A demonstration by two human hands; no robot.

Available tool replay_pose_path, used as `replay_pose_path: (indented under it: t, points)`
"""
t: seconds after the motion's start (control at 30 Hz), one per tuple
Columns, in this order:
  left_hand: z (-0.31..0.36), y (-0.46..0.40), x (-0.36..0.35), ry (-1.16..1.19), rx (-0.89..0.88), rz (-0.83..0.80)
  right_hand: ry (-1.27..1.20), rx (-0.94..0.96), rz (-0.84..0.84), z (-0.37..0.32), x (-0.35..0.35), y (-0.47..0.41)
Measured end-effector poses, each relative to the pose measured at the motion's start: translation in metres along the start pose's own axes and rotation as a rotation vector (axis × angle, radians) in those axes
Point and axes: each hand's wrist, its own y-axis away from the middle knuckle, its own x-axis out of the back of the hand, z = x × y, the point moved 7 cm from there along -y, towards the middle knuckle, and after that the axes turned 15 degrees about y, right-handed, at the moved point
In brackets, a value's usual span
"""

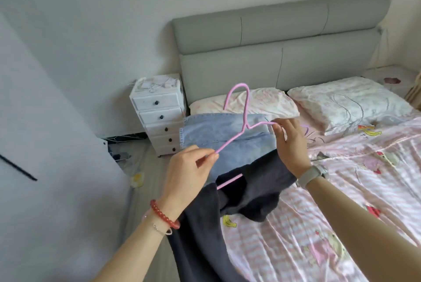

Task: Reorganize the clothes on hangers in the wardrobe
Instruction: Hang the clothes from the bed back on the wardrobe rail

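A pink wire hanger (245, 119) is held up over the bed's near-left corner, hook pointing up. My left hand (189, 172) pinches its left shoulder end and my right hand (289, 145) pinches its right shoulder end. A dark grey garment (248, 195) hangs over the hanger's bottom bar and trails down to the lower left. Behind the hanger, a light blue denim garment (218, 131) lies on the bed near the pillows.
The bed (341, 190) with a pink striped cartoon cover fills the right. Two pillows (341, 101) lie against the grey headboard (280, 37). A white drawer unit (159, 113) stands left of the bed, with clutter (124, 156) on the floor beside it.
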Motion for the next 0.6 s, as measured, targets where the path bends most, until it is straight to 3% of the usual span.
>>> replay_pose_path:
  t: [0.3,0.43,0.6]
  points:
    - [-0.055,0.154,0.07,0.012,0.359,-0.036,-0.025,0.104,-0.312,-0.068,-0.068,0.149]
    - [-0.084,0.237,0.117,0.025,0.509,-0.011,0.026,0.334,-0.352,-0.122,-0.068,0.207]
    - [-0.11,0.35,0.172,-0.003,0.72,0.031,-0.046,0.677,-0.528,-0.192,-0.061,0.292]
